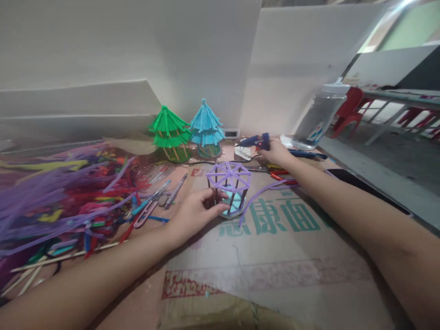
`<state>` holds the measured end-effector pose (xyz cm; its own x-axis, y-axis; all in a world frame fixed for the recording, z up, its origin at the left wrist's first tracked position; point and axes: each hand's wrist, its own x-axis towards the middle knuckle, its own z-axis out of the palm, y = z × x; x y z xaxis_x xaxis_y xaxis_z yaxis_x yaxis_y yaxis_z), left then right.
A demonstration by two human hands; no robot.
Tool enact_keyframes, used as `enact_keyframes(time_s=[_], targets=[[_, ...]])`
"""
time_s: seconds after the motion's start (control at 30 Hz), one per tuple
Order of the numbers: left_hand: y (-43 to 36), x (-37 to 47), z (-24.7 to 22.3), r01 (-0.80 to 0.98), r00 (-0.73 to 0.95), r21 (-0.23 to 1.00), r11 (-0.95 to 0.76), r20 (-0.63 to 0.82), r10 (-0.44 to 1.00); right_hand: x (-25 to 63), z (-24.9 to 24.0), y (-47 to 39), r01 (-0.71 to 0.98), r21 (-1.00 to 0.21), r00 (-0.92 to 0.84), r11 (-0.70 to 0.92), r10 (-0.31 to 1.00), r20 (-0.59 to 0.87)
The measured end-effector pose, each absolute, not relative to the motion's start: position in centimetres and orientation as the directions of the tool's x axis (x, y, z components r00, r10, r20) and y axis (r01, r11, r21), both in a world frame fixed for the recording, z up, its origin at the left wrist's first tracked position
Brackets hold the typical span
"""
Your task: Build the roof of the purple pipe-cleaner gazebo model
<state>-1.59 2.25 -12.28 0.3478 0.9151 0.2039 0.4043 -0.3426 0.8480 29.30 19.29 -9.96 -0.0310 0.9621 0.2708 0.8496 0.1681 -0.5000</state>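
Note:
A small pavilion model [231, 173], with a purple spoked top, dark posts and a pale blue base, stands upright on the cardboard. My left hand [199, 211] is closed on its lower left side, the fingers among the posts and the thumb by the base. Farther back and to the right, my right hand [279, 153] is wrapped around a dark blue glue gun [256, 142]. The gun's nozzle points left over a small white piece [242, 151]. A purple pipe cleaner [261, 190] curves over the cardboard just right of the model.
Two finished-looking pavilions, one green [169, 133] and one blue [206, 126], stand at the back. Piled pipe cleaners [68, 192] cover the left, beside a pink craft knife [148, 213] and pens [176, 190]. A clear bottle [318, 119] and a black phone-like slab [367, 190] lie right.

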Motion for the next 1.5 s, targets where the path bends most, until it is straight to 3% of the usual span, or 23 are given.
enact_keyframes(time_s=[0.13, 0.23, 0.37, 0.5, 0.63, 0.9, 1.1, 1.5], targets=[[2.7, -1.7, -12.4, 0.415, 0.329, 0.840, -0.350, 0.220, 0.918, 29.9, -8.4, 16.6, 0.805, -0.581, 0.053, 0.123, 0.960, 0.276], [3.6, -2.1, -12.6, 0.417, 0.258, 0.840, -0.346, 0.256, 0.932, 29.7, -7.3, 13.3, 0.597, -0.785, 0.085, 0.168, 0.959, 0.270], [4.7, -2.8, -13.1, 0.430, 0.214, 0.832, -0.351, 0.284, 0.935, 27.8, -6.7, 7.5, 0.380, -0.862, 0.102, 0.335, 0.911, 0.400], [5.1, -3.2, -13.3, 0.484, 0.248, 0.771, -0.414, 0.333, 0.910, 25.5, -7.8, 2.4, 0.507, -0.680, -0.060, 0.530, 0.809, 0.585], [5.0, -3.3, -13.4, 0.470, 0.289, 0.762, -0.446, 0.344, 0.893, 24.6, -10.4, 0.7, 0.615, -0.530, -0.211, 0.583, 0.770, 0.602], [5.2, -3.2, -14.0, 0.582, 0.293, 0.693, -0.424, 0.308, 0.905, 25.1, -11.4, 2.1, 0.442, -0.525, -0.456, 0.727, 0.686, 0.567], [5.0, -3.3, -14.0, 0.623, 0.298, 0.646, -0.441, 0.326, 0.897, 25.0, -11.8, 2.8, 0.358, -0.410, -0.525, 0.839, 0.544, 0.655], [4.6, -3.1, -13.6, 0.664, 0.306, 0.611, -0.431, 0.303, 0.902, 25.1, -12.4, 2.7, 0.566, -0.431, -0.462, 0.703, 0.703, 0.541]])
